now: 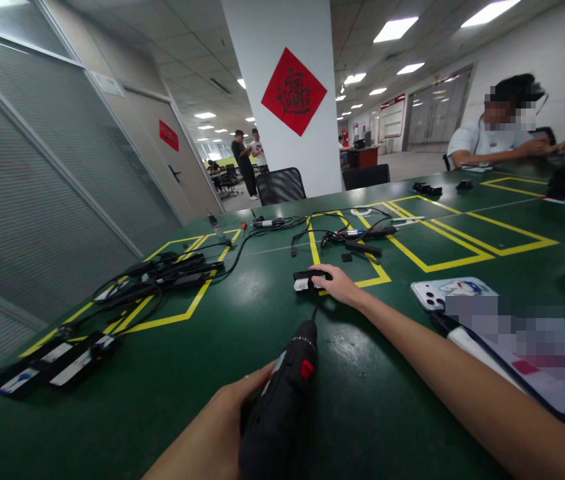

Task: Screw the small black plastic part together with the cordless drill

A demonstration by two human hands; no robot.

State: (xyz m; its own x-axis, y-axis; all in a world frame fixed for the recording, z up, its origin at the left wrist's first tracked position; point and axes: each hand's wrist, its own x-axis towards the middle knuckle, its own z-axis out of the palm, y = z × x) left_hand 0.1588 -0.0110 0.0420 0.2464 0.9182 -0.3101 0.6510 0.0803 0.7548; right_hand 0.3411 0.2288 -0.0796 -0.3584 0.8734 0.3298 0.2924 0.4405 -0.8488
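Note:
My left hand (235, 407) is wrapped around a black electric screwdriver (287, 380) with a red button on its side. The thin bit points forward, a little short of a small black block with a white label (303, 285). That block lies on the green table, and my right hand (337, 283) grips its right end between thumb and fingers. My fingertips partly cover the block. Screwdriver bit and block appear apart.
Black devices with tangled cables (172, 270) lie on the left, near two labelled black strips (82, 360). More cables and a pen-like tool (362, 233) sit beyond my right hand. Phones (455, 288) rest at right. A person (492, 137) sits across the table (202, 373).

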